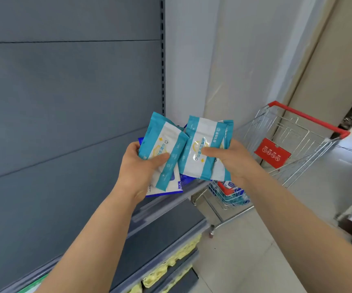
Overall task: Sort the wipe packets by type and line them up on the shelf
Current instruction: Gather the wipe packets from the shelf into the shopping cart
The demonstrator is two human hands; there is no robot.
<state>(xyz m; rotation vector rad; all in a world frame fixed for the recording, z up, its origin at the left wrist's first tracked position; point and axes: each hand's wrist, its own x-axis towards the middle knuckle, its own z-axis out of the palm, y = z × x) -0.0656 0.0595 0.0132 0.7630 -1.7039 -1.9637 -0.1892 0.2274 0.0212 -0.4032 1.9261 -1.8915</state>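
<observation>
While both hands are full, the sorting is best done in the air, before anything is put down. The left hand (141, 166) has its fingers (133, 147) and thumb curled round a small pile. A teal packet (164, 144) is on top and a blue packet (166, 191) is under it, so two kinds are mixed there. The right hand (234, 159) grips a second teal packet (204, 149) with its thumb across the front. There may be more behind it, but I cannot tell. All of them are held up in front of the shelf (170, 210), not on it yet. I think the good way is to slide the top teal one over to the right hand, so each hand has one kind. Then each kind can stand in its own row, fronts facing out. A firm hold will help, because the wrap looks slippery. More packets wait in the cart (297, 132).
</observation>
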